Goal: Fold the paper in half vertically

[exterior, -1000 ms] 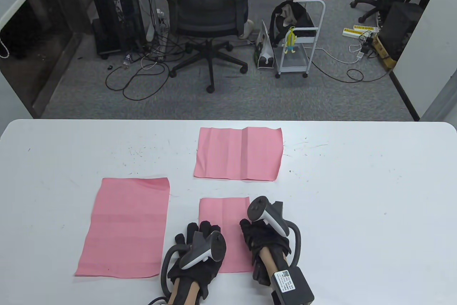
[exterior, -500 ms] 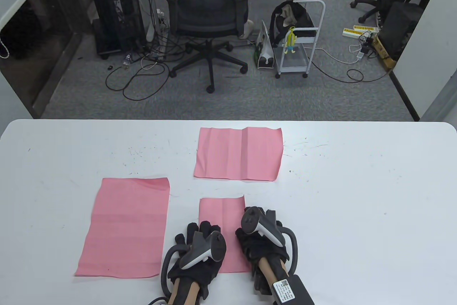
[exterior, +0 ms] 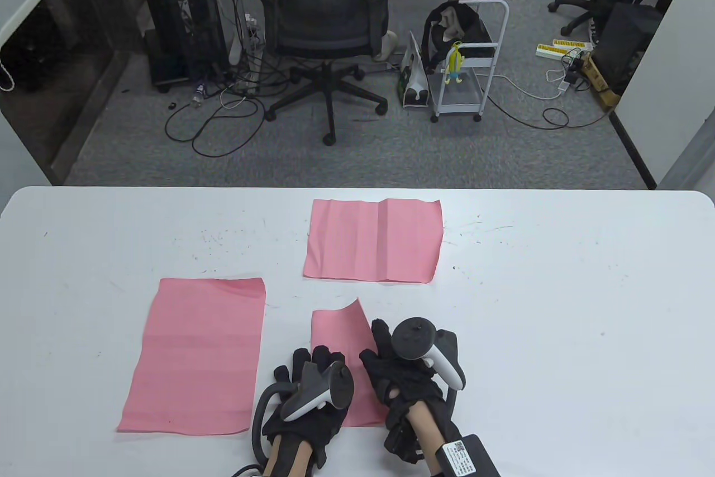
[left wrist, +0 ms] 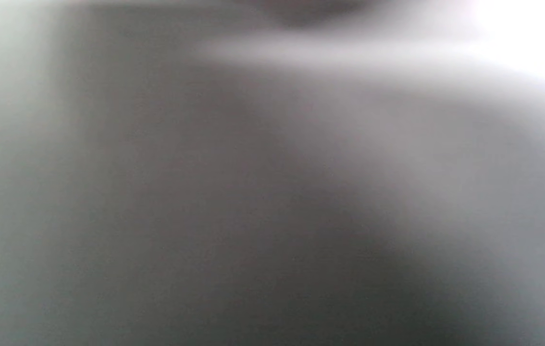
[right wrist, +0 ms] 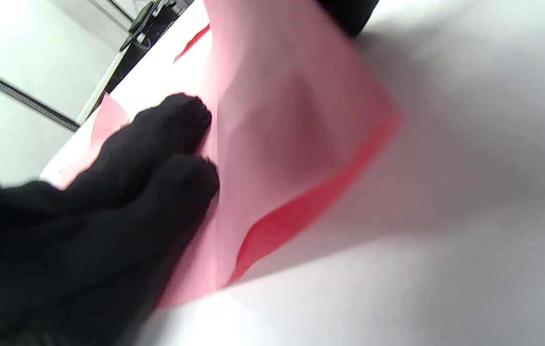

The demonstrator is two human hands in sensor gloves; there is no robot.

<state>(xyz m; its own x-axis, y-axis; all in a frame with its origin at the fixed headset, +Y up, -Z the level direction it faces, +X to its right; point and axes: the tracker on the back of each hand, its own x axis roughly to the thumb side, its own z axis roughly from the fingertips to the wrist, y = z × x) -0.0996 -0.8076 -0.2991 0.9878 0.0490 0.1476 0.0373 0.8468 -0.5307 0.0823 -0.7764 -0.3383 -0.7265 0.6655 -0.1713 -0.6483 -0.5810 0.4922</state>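
Pink paper (exterior: 341,334) edge lifted in right grip (exterior: 399,373)

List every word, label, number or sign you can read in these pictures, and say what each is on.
No text can be read.
White label on the black box at the right wrist: a code square and print, too small to read.
Yellow strips on the floor: dark markings, too small to read.
Wrist views: no text.

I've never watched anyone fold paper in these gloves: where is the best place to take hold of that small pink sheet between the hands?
Probably the small pink sheet's right edge, approached from the right. That side already curls up off the table by the right hand, so fingers could likely slip under it, while the left hand presses the opposite side flat.
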